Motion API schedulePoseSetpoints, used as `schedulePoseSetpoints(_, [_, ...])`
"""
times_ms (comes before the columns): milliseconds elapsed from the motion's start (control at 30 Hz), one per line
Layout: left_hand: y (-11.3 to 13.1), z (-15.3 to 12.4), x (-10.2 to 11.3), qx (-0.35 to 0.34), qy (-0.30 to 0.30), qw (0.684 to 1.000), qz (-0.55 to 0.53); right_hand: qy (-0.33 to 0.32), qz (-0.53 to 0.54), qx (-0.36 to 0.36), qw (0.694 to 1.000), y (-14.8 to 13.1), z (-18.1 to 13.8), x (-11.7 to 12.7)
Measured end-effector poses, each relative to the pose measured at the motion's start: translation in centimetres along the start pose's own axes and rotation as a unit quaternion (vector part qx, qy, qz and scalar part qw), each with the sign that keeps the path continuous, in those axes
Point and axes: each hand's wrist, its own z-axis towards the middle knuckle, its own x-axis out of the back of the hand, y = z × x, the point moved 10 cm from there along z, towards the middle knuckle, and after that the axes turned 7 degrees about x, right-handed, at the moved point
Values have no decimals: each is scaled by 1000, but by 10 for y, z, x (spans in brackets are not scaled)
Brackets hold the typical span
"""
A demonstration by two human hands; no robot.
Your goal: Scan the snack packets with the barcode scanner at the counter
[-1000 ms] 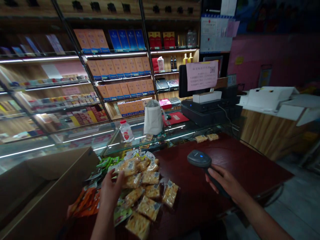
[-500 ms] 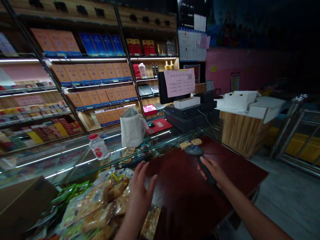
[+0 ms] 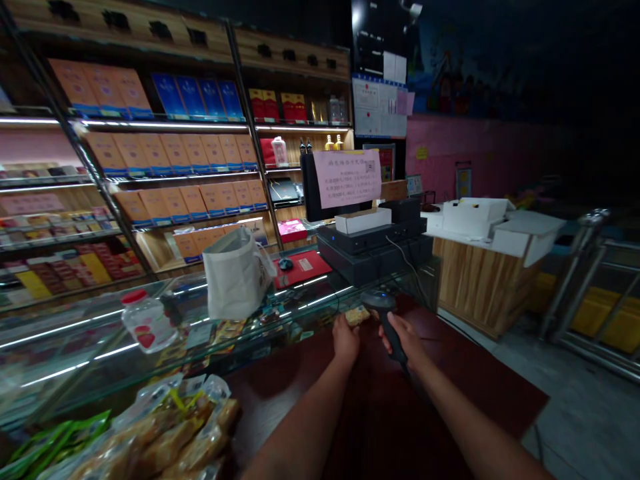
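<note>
Wrapped snack (image 3: 357, 315) touched by the left hand (image 3: 346, 341), scanner (image 3: 384, 308) gripped in the right hand (image 3: 406, 341).
The snack is set at the far edge of the dark red table (image 3: 450, 393), just beside the scanner's head; whether it is grasped by the left fingers cannot be told. Nearer, at the left, more wrapped snacks (image 3: 165, 437) are heaped. Beyond, a white bag (image 3: 233, 277) and a red-lidded jar (image 3: 150, 325) are stood on the glass counter (image 3: 187, 283).
</note>
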Motion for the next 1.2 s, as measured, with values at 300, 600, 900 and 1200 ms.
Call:
schedulePoseSetpoints(300, [-18, 22, -21, 115, 24, 991, 66, 0, 30, -12, 999, 34, 4, 4])
schedulePoseSetpoints(600, [-19, -6, -2, 152, 52, 987, -17, 2, 36, -1, 999, 25, -2, 11])
schedulePoseSetpoints(900, [-63, -148, 53, 108, 39, 968, -222, -2, 46, 17, 999, 13, -15, 19])
schedulePoseSetpoints(1200, [-101, -170, 169, 79, 96, 958, -260, -114, 21, 25, 993, -29, -57, -80])
